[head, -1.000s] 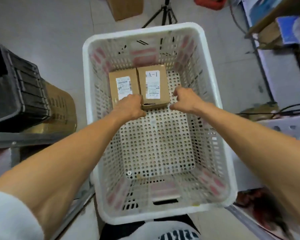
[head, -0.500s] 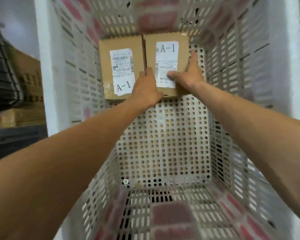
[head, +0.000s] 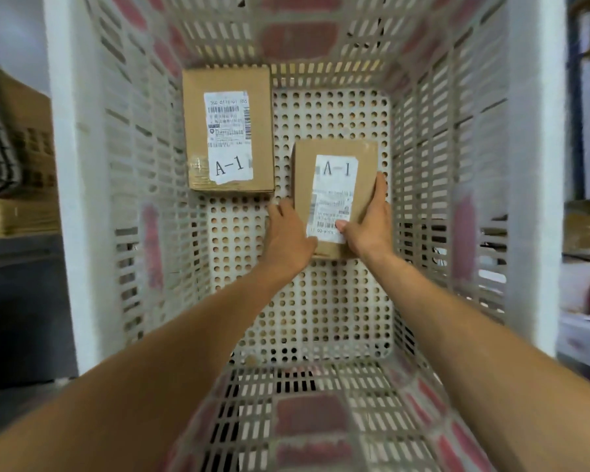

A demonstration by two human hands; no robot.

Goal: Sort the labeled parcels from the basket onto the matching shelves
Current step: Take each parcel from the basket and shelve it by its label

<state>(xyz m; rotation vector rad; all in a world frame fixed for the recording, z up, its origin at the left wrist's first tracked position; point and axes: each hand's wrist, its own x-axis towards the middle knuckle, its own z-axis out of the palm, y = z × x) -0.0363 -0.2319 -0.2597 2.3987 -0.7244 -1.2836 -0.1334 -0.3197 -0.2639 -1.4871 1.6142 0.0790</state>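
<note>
- Down in the white basket [head: 457, 172], two brown cardboard boxes, each with a white shipping label.
- The held parcel [head: 334, 155] sits at about 1 o'clock from the middle of the basket floor. Its label [head: 334, 199] reads "A-1" at the far end, with a barcode at the near end.
- The small print between them is too blurred to read.
- The second parcel [head: 229, 80] lies flat at 11 o'clock, tucked into the far left corner. Its label [head: 228, 136] has "A-1" in big letters at the near end.
- That one also carries a barcode along its right side and lines of fine print I cannot make out.
- The two boxes are near each other but not touching.
- My right hand [head: 368, 229] grips the held parcel. The thumb is pressed on the label by the barcode, and the fingers are wrapped up the box's 3 o'clock edge.
- My left hand [head: 288, 238] holds the near left corner. The fingers are curled along the 9 o'clock edge, and the thumb is hidden from me.
- Whether the box is clear of the floor, I cannot tell.
</note>
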